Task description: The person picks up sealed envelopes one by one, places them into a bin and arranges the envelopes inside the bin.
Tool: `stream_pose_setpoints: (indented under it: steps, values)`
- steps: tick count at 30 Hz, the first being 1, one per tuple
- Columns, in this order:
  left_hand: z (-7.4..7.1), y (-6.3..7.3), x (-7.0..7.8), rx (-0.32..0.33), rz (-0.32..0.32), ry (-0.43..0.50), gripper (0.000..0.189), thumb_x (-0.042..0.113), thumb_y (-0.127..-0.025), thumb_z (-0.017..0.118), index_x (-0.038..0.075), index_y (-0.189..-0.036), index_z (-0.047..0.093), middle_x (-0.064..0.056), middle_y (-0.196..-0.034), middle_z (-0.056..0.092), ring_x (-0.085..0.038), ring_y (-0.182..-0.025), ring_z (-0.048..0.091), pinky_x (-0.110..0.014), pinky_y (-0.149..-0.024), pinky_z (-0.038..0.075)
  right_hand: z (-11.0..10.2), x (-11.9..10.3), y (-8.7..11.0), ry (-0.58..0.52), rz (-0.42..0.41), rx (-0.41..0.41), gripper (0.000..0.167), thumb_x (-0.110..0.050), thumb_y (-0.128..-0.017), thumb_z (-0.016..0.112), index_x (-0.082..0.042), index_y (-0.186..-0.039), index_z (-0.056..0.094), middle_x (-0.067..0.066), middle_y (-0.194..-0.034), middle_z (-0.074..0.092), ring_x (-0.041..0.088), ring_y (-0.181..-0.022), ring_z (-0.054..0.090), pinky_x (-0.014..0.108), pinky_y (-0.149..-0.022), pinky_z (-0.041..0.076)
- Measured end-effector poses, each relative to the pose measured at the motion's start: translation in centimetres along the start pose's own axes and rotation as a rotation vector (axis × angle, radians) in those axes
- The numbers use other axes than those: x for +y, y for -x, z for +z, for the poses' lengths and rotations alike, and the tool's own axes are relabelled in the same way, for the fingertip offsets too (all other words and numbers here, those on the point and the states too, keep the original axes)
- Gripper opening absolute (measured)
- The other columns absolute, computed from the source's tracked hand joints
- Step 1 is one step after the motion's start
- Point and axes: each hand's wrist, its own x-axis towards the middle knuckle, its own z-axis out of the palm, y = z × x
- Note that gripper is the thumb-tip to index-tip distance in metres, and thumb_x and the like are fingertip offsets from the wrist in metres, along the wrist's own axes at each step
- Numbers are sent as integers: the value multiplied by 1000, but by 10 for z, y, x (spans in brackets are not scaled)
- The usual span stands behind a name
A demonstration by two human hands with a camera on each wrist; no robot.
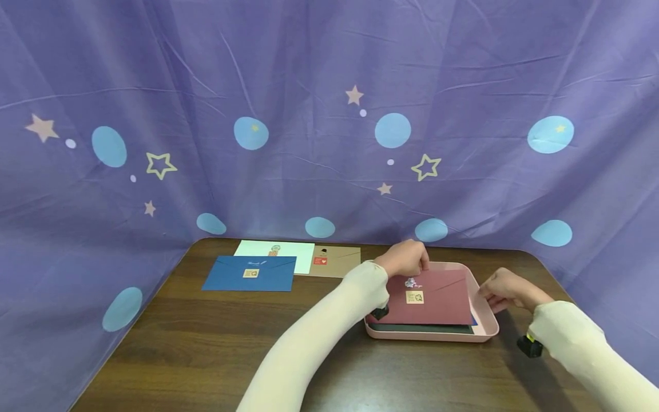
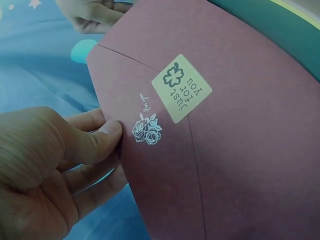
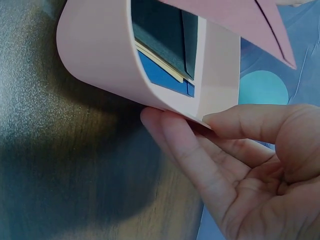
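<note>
A maroon envelope (image 1: 437,303) with a square "just for you" sticker (image 2: 182,89) and a white rose print lies over the pink tray (image 1: 432,336) at the right of the table. My left hand (image 1: 407,257) pinches its far edge, thumb on top and fingers beneath in the left wrist view. At the tray's right wall, my right hand (image 1: 507,289) pinches the rim between thumb and fingers. Under the maroon envelope, inside the tray, are a dark green envelope (image 3: 167,37) and a blue one (image 3: 162,75), with pale yellow edges between them.
On the table's back left lie a blue envelope (image 1: 275,280), a white envelope (image 1: 298,249) partly beneath it, and a brown kraft envelope (image 1: 340,263). A purple curtain (image 1: 319,143) hangs right behind the wooden table (image 1: 206,355).
</note>
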Motion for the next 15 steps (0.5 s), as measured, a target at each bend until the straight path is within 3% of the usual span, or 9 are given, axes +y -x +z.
stream_pose_setpoints:
  steps: [15]
  values:
    - [14, -11, -5, -27, -61, -9, 30, -2, -83, 71, 22, -96, 84, 10, -102, 78, -6, -97, 68, -19, -77, 54, 0, -2, 1, 2, -1, -9, 35, -1, -89, 57, 28, -109, 58, 9, -74, 70, 18, -69, 69, 37, -66, 62]
